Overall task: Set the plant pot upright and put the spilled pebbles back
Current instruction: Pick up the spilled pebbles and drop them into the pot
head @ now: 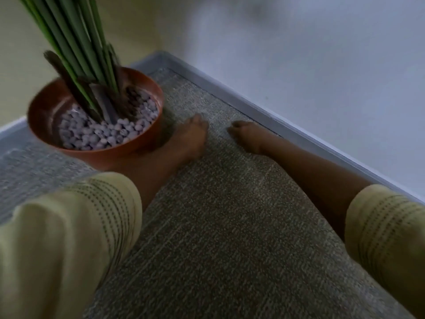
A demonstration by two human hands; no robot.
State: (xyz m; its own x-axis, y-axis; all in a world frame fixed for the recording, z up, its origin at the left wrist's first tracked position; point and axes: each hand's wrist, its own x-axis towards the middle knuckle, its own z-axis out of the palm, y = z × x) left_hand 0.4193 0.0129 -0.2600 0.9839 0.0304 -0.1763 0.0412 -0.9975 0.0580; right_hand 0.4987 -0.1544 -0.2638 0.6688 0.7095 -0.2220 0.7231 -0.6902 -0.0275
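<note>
The terracotta plant pot [110, 155] stands upright on the carpet at the left, with green stalks [76, 42] rising from it. Grey-purple pebbles [96, 132] fill it around the stalks. My left hand [190, 134] lies on the carpet right beside the pot's right side, fingers together and stretched forward. My right hand [246, 134] rests on the carpet a little further right, near the baseboard, with its fingers curled under. Nothing shows inside either hand. I see no loose pebbles on the carpet; the picture is blurred.
The pot sits in a room corner. A grey baseboard [264, 116] runs diagonally along the white wall [322, 65] on the right. Speckled grey-brown carpet [218, 215] stretches between my two cream sleeves.
</note>
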